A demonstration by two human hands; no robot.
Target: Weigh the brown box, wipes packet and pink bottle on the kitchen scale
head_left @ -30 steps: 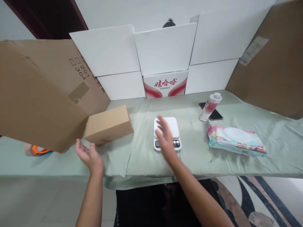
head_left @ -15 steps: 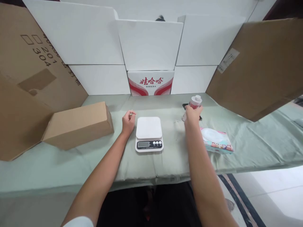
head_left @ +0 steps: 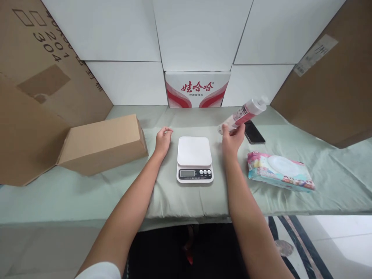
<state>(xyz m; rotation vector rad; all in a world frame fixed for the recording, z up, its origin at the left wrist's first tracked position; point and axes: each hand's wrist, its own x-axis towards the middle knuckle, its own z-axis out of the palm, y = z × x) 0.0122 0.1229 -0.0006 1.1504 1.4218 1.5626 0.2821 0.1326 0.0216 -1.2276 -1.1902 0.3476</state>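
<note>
My right hand (head_left: 233,140) is wrapped round the lower part of a white bottle (head_left: 243,114) with a red and pink label. The bottle is held tilted above the cloth, its cap end up and to the right. My left hand (head_left: 163,140) rests on the cloth, fingers curled together, with nothing visible in them. Between the hands stands a white digital kitchen scale (head_left: 194,152) with a bare platform. Its small display and three round buttons face me. Behind my right hand lies a black phone (head_left: 254,132).
A pack of wet wipes (head_left: 280,170) lies on the right of the green tablecloth (head_left: 180,203). To the left is a brown cardboard box (head_left: 103,143). White boxes (head_left: 203,35) and large cardboard panels (head_left: 322,89) wall in the back and sides.
My right hand has raised the bottle off the cloth, tipped it over and brought it nearer the scale. The phone now shows more fully. My view has shifted; the left hand stays by the scale.
</note>
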